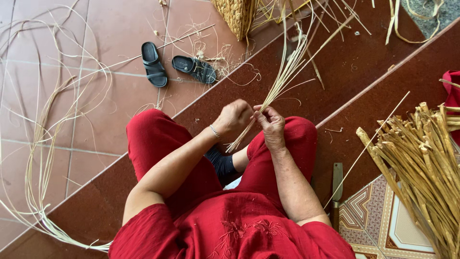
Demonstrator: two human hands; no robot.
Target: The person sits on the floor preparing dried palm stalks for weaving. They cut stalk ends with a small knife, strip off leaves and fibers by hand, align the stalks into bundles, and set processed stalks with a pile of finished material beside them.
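1. My left hand [233, 118] is curled shut around the bundle of pale fibre strands [282, 79], just above my knees at the centre of the frame.
2. My right hand [272, 125] pinches the same strands, its fingers [261, 115] closed on them, touching my left hand, so the bundle stays tight where both hands meet.
3. The bundle's long axis runs diagonally: short cut ends point to the lower left by my lap, the long free ends fan toward the upper right, over the dark red step [345, 72].
4. I judge that I hold it near the lower end so the long part can trail away.
5. A knife [337, 192] lies on the step beside my right arm, a pile of split stalks [421, 168] at right, black sandals [175, 67] at upper left, a woven basket [235, 17] at the top.
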